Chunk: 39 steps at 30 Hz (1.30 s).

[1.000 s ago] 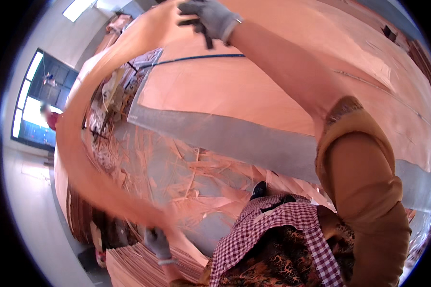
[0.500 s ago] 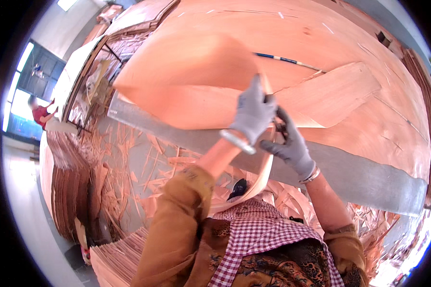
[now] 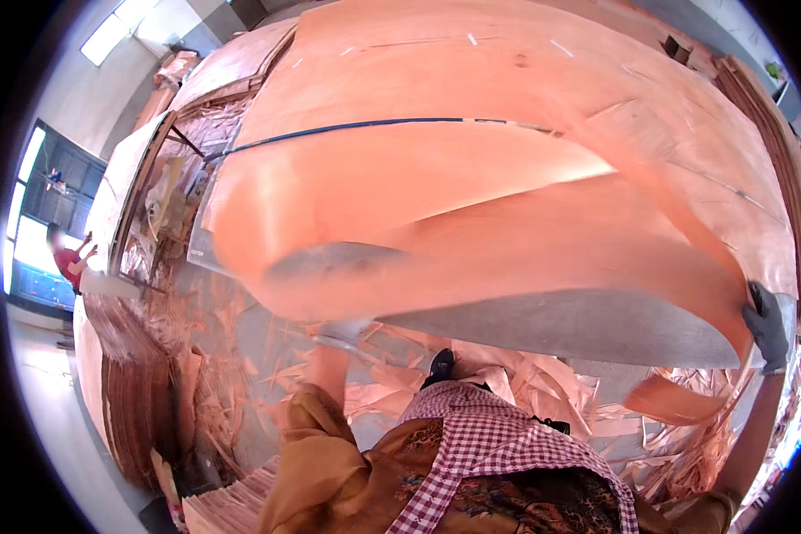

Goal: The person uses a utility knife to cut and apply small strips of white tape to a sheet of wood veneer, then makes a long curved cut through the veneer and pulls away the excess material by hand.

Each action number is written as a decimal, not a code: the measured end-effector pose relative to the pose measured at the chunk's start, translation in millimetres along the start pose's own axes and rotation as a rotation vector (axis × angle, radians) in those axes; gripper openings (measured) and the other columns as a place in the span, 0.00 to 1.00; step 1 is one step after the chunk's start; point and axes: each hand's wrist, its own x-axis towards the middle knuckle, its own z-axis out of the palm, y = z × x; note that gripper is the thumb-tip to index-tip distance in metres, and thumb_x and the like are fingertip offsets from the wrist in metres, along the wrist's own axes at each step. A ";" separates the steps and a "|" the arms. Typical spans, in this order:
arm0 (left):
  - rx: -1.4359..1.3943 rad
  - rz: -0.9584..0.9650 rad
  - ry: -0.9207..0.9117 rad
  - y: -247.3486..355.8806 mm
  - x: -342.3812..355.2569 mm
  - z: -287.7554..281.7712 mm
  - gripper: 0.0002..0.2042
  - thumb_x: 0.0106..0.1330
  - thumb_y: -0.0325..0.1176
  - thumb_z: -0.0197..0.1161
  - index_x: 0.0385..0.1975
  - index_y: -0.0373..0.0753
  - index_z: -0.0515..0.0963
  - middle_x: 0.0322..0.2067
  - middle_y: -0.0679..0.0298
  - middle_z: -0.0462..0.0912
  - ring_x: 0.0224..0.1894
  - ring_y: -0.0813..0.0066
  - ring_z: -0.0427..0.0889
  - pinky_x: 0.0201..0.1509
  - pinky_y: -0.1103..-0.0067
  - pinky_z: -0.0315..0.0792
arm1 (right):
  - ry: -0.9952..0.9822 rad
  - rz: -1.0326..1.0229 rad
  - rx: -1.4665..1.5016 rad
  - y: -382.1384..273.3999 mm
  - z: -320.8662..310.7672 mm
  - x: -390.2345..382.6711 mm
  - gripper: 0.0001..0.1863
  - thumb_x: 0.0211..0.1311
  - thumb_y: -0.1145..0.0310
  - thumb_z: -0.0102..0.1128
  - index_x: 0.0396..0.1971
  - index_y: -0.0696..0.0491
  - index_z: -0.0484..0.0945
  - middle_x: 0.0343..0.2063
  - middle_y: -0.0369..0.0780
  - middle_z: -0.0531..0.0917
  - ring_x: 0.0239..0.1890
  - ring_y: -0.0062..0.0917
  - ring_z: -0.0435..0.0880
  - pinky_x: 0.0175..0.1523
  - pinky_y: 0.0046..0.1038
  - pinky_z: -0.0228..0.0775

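A thin orange-tan wood veneer sheet (image 3: pixel 472 245) curls in a loop over the grey metal edge strip (image 3: pixel 578 325) along the near side of the stack, blurred by motion. Far to the right, my right hand (image 3: pixel 767 327), in a grey glove, is closed on a narrow veneer strip (image 3: pixel 716 249). That strip's loose end (image 3: pixel 681 400) curls below the metal edge. My left hand (image 3: pixel 351 331), also gloved, is by the sheet's near edge; blur and the sheet hide its fingers. A dark blue stick with pale bands (image 3: pixel 356 129) lies across the veneer behind the sheet.
Torn veneer scraps (image 3: pixel 543 383) litter the floor around my shoe (image 3: pixel 440 363). Stacked veneer (image 3: pixel 138 383) stands at the left, with another stack (image 3: pixel 231 503) at the lower left. A person in red (image 3: pixel 69 260) is at a far-left table (image 3: pixel 133 191).
My hands have moved apart from the middle: the right far right with the strip, the left down and left. The sheet has swung toward me, uncovering more of the blue stick.
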 end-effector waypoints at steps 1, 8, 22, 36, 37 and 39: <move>0.188 0.051 0.079 5.0 -1.4 -6.0 0.19 0.66 0.37 0.49 0.54 0.35 0.64 0.47 0.55 0.73 0.46 0.64 0.75 0.54 0.69 0.68 | -0.027 0.096 -0.034 6.8 -11.2 -9.4 0.27 0.51 0.77 0.51 0.54 0.63 0.63 0.50 0.45 0.73 0.55 0.29 0.70 0.60 0.26 0.58; 0.953 0.361 0.193 26.4 8.5 2.9 0.22 0.65 0.42 0.48 0.53 0.33 0.64 0.51 0.55 0.70 0.51 0.61 0.71 0.55 0.67 0.66 | 0.160 0.268 -0.497 184.2 -118.8 -79.2 0.23 0.41 0.77 0.48 0.43 0.63 0.72 0.39 0.48 0.77 0.45 0.34 0.76 0.52 0.29 0.66; 1.153 0.569 0.198 31.0 80.4 -27.5 0.21 0.60 0.41 0.52 0.49 0.33 0.66 0.46 0.56 0.71 0.46 0.62 0.72 0.49 0.67 0.66 | 0.157 0.562 -0.738 94.0 -67.5 -163.6 0.21 0.41 0.72 0.50 0.41 0.55 0.76 0.40 0.49 0.79 0.45 0.43 0.76 0.52 0.34 0.67; 1.276 0.674 0.352 58.2 97.3 -47.4 0.19 0.55 0.38 0.57 0.44 0.33 0.70 0.39 0.57 0.74 0.39 0.64 0.73 0.41 0.69 0.68 | -0.364 0.296 -0.814 116.8 -50.1 45.3 0.19 0.42 0.71 0.56 0.40 0.49 0.79 0.37 0.44 0.82 0.41 0.37 0.80 0.46 0.32 0.71; 1.282 0.683 0.381 62.3 96.8 -52.1 0.19 0.54 0.38 0.57 0.44 0.33 0.70 0.38 0.57 0.74 0.38 0.65 0.73 0.41 0.69 0.68 | -0.364 0.332 -0.883 124.0 -50.2 64.1 0.18 0.44 0.70 0.56 0.40 0.47 0.79 0.40 0.43 0.81 0.43 0.35 0.79 0.46 0.33 0.71; 1.312 0.702 0.433 71.4 94.6 -56.8 0.19 0.54 0.37 0.58 0.43 0.33 0.70 0.37 0.58 0.74 0.37 0.65 0.74 0.39 0.69 0.68 | -0.365 0.406 -1.010 139.3 -44.5 99.4 0.17 0.46 0.70 0.56 0.40 0.45 0.80 0.45 0.41 0.79 0.47 0.33 0.77 0.47 0.33 0.71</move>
